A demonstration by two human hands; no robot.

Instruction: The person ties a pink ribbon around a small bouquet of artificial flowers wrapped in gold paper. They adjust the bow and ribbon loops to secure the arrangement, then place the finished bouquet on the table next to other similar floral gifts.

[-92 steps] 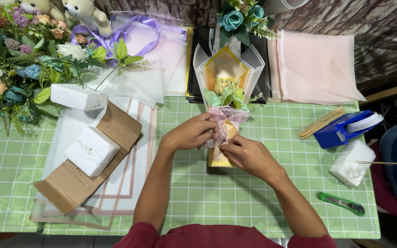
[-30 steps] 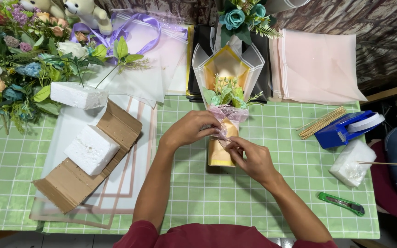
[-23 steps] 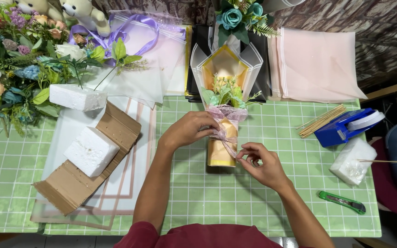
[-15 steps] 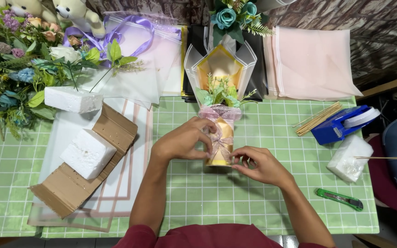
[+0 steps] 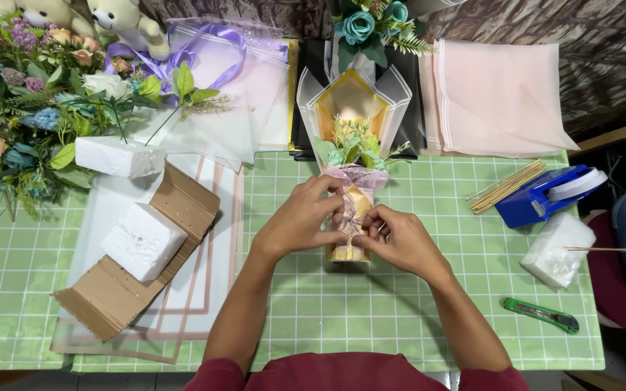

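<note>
A small bouquet (image 5: pixel 349 108) lies on the green checked mat (image 5: pixel 371 318), wrapped in white, yellow and black paper, with green and yellow sprigs (image 5: pixel 345 148) showing. A sheer pink ribbon (image 5: pixel 360 177) is gathered around its yellow neck. My left hand (image 5: pixel 302 221) grips the neck from the left, fingers curled over the ribbon. From the right, my right hand (image 5: pixel 396 242) pinches the ribbon at the same spot. The two hands touch over the lower end of the bouquet.
White foam blocks (image 5: pixel 143 239) sit on folded cardboard (image 5: pixel 132 282) at left, beside loose artificial flowers (image 5: pixel 16 116) and plush bears (image 5: pixel 121 22). Pink wrapping sheets (image 5: pixel 501 101), wooden sticks (image 5: pixel 505 187), a blue tape dispenser (image 5: pixel 545 195), a foam piece (image 5: pixel 556 250) and a green cutter (image 5: pixel 541 315) lie at right.
My right hand pulled out to the right with the ribbon end, then came back in against the bouquet neck. The left hand kept its grip throughout.
</note>
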